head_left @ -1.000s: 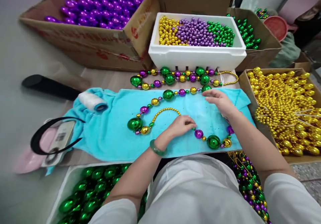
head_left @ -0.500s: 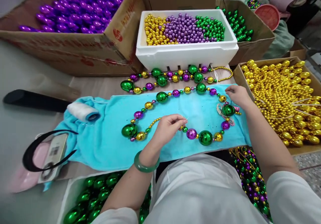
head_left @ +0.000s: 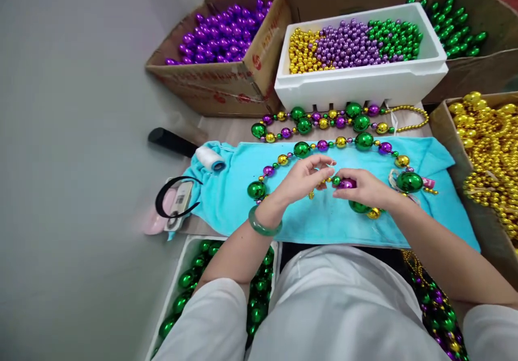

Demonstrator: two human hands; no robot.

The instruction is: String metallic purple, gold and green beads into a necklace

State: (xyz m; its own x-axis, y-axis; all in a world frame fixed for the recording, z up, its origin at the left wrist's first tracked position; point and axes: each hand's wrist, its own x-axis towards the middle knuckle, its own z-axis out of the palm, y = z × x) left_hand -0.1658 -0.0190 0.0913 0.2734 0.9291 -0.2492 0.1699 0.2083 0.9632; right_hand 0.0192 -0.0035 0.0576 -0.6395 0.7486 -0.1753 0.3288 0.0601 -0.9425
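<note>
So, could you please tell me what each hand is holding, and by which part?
Both hands grip the bead necklace at its near side: the right hand on a purple bead, the left hand pinching the strand beside it.

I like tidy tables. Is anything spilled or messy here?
Nothing is spilled. The beads sit sorted in their boxes, and both hands, left hand and right hand, meet over the bead necklace on the blue towel. Only the towel's left end is rumpled, under the thread spool.

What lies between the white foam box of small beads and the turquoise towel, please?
In the head view, a finished necklace of green, purple and gold beads lies on the table between the foam box and the towel.
</note>
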